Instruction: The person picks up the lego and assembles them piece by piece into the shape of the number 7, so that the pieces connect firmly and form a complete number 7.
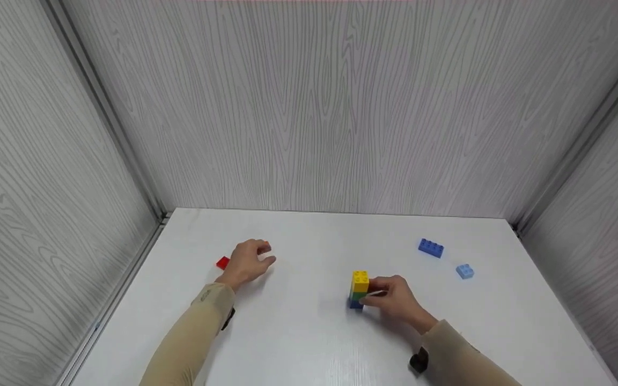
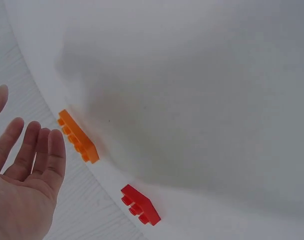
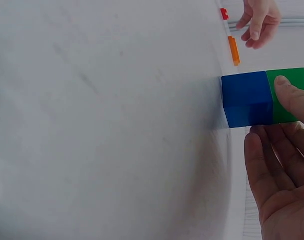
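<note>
A small upright stack stands on the white table, with a yellow brick (image 1: 360, 281) on top, a green brick (image 3: 286, 110) in the middle and a dark blue brick (image 3: 246, 100) at the bottom. My right hand (image 1: 399, 301) holds this stack from its right side, thumb on the green brick. Over on the left, my left hand (image 1: 245, 264) is held above the table with loosely bent fingers and nothing in its grasp. In the left wrist view, an orange brick (image 2: 79, 137) lies nearest to its fingertips, and a red brick (image 2: 141, 205) lies further off.
Toward the back right of the table (image 1: 309, 343) lie a blue brick (image 1: 431, 247) and a smaller light blue brick (image 1: 464, 271). Grey wood-grain panels rise at the back (image 1: 309, 107) and along both sides.
</note>
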A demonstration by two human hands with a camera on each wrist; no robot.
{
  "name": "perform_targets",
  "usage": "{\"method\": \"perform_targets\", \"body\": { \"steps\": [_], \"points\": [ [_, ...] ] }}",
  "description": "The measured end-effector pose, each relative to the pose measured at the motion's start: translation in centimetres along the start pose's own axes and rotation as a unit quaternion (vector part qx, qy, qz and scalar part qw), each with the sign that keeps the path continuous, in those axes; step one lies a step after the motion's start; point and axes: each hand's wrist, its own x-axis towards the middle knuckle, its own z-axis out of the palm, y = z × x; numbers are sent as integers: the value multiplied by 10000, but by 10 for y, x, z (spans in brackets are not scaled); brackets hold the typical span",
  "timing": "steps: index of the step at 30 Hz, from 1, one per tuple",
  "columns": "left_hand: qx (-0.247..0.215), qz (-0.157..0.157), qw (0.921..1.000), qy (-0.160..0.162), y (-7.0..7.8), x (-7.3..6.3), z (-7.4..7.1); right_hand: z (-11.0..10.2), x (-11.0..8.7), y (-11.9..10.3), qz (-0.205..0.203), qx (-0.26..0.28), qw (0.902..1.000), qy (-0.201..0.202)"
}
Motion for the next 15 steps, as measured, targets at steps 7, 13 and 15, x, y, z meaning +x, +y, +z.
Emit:
{"method": "perform_targets", "body": {
  "steps": [7,13,15],
  "points": [
    [326,-338,9989,-59,-14,14,-9,0,0,0,11,-17,10000,4],
    [426,-461,9980,-7,-22,21,-11,-1,2,2,-180,-31,9997,-135],
    [401,-521,9978,86,-25,22,-11,-2,2,3,-244,-26,9996,-139]
  ]
}}
